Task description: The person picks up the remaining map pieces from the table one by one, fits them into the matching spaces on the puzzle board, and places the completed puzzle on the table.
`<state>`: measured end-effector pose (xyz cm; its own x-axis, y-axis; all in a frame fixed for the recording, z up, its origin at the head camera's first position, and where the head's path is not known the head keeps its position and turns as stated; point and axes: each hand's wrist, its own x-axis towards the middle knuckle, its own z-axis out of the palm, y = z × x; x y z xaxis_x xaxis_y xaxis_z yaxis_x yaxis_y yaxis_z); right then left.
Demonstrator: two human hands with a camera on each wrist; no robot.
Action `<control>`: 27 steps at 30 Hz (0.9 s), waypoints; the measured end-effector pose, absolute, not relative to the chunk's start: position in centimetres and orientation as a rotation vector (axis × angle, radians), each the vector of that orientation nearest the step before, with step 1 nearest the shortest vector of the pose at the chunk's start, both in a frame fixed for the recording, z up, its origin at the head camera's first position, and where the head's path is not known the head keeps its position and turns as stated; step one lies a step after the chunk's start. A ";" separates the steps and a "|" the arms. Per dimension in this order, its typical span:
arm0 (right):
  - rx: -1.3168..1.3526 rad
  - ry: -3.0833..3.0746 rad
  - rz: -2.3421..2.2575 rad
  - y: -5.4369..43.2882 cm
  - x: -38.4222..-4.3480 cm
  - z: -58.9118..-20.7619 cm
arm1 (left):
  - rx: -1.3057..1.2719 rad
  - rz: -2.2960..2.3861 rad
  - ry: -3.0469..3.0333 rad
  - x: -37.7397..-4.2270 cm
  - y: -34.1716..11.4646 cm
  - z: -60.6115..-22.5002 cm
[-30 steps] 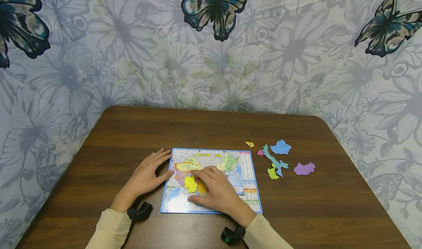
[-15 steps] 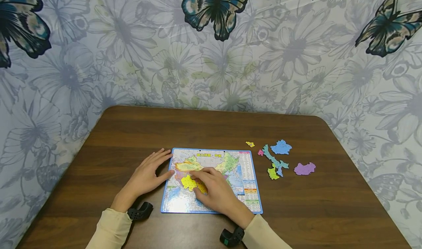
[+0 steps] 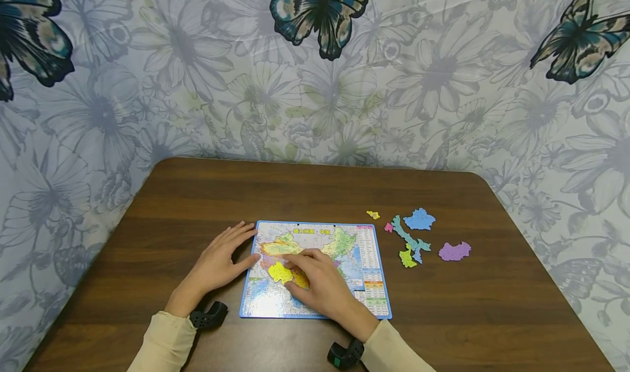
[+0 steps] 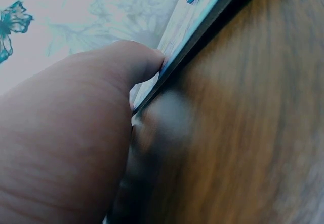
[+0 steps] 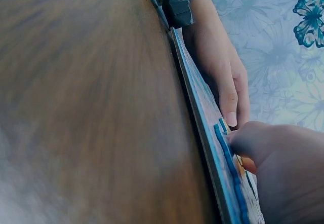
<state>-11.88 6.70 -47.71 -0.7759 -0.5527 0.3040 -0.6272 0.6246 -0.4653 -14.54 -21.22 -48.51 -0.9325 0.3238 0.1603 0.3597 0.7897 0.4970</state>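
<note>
Two bare hands are at work on the wooden table (image 3: 492, 317), well in from its left and right edges. From where I stand, the left hand (image 3: 219, 260) lies spread wide along the map board's left edge, fingers at the upper left corner, thumb touching the edge. The right hand (image 3: 320, 284), narrow, reaches over the map board (image 3: 266, 306), thumb and bent forefinger pinching the yellow piece (image 3: 279, 272), which lies left of the board's centre. Off the board's right edge, toward the table's far right corner, sit loose pieces: a small yellow one (image 3: 373, 215) and a blue one (image 3: 419, 219) on the far side, a pink one (image 3: 388, 227) just beside a long teal one (image 3: 406, 237), a lime one (image 3: 407, 257) by its lower end, and a purple one (image 3: 454, 251) nearest the table's right edge. Beyond the far edge rises a flowered wall (image 3: 344, 131).
</note>
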 end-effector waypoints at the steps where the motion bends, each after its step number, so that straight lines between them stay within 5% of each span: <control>1: 0.998 -2.715 0.849 6.7 -11.9 -47.7 | -0.558 -0.829 -2.907 -14.5 -21.2 -48.5; 27: 1.045 -2.661 0.845 6.3 -11.8 -47.7 | -0.567 -0.829 -2.888 -14.6 -21.3 -48.6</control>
